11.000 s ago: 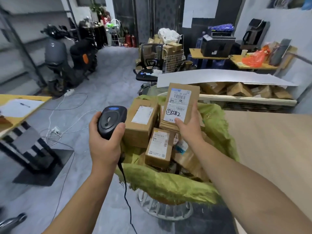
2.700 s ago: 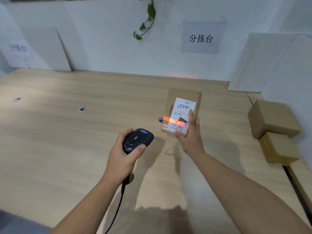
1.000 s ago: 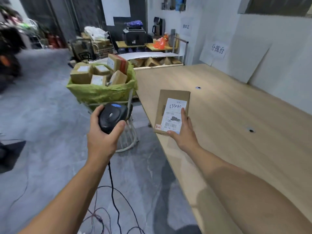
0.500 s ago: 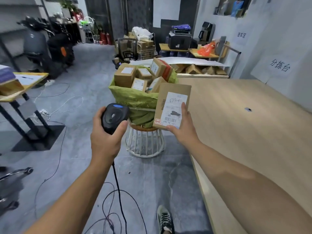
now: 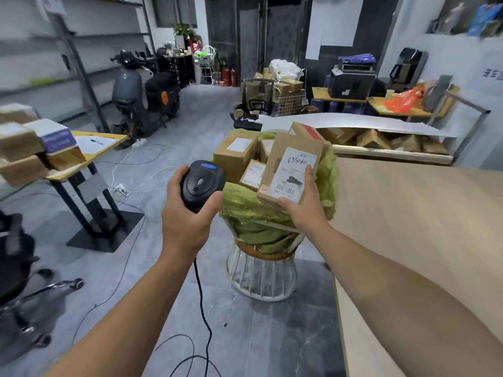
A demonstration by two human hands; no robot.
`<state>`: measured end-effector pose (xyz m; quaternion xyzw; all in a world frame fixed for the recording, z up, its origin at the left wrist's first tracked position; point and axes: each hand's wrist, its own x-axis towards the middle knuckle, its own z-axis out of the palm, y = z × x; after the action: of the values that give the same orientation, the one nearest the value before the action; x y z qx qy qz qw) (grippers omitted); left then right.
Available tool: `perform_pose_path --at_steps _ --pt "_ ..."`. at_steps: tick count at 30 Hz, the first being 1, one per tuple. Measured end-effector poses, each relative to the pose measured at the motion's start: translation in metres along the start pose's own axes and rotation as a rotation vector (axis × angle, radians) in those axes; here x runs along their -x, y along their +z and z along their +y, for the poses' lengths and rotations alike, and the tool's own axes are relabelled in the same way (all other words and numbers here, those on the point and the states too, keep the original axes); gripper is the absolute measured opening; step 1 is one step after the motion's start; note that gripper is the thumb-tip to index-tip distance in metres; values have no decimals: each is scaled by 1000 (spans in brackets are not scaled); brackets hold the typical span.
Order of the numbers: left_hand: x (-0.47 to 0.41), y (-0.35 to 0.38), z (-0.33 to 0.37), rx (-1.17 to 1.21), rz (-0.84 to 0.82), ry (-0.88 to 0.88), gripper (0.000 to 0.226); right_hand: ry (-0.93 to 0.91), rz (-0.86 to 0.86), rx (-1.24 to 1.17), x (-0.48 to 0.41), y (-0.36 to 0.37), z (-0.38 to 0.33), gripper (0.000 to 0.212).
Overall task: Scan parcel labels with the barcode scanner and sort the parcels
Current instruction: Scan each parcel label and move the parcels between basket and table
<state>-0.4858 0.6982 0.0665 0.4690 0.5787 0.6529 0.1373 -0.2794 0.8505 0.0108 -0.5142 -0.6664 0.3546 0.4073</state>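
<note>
At the far left, a stack of boxes (image 5: 24, 142) is seen on a small table (image 5: 117, 137) with a yellow top; the stack is blurred, so its count cannot be told. A sheet of paper with a pen lies on the same top beside it. Below, at the lower left edge, part of an office chair (image 5: 16, 268) stands on the grey floor. Further back, a dark scooter (image 5: 128, 88) is parked near the shelving.

Left of the middle, the scanner (image 5: 202, 183) is grasped by the left hand (image 5: 187, 221), with fingers and thumb wrapped round its black body, and is held in the air just beside the sack. A black cable (image 5: 200, 289) hangs from it down to the floor, where it lies in loops.

In the middle, a green sack (image 5: 245, 205) is set on a white wire stand (image 5: 261, 278), and several brown parcels (image 5: 235, 156) are piled in its open mouth.

Just to the right, one parcel (image 5: 276, 156) is held up in front of the sack by the right hand (image 5: 302, 205), gripped from below with the thumb at its lower edge and a finger on its face. Its white label (image 5: 294, 170) is turned toward the camera, with a barcode near the bottom and handwriting near the top.

On the right, a wide wooden table (image 5: 422, 227) is seen touching the sack's side.
</note>
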Motion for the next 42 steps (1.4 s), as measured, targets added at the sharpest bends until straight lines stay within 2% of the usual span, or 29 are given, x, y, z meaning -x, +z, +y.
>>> perform_pose_path --at_steps 16,21,25,33,37,39,42 --pt "-154 93 -49 61 -14 43 68 12 -61 50 -165 4 18 121" --pt "-222 113 -79 97 -58 61 65 30 -42 49 -223 24 7 113" --pt "-273 123 -102 145 -80 22 70 123 -95 68 -265 38 2 114" --pt "-329 158 -133 148 -127 -45 71 195 -49 52 -336 49 17 112" --pt "-347 176 -142 184 -33 -127 64 195 -80 88 -371 48 26 110" --pt "-350 185 -143 184 17 -147 65 180 -104 112 -383 48 31 106" --pt "-353 198 -145 173 31 -151 62 202 -134 129 -395 46 44 80"
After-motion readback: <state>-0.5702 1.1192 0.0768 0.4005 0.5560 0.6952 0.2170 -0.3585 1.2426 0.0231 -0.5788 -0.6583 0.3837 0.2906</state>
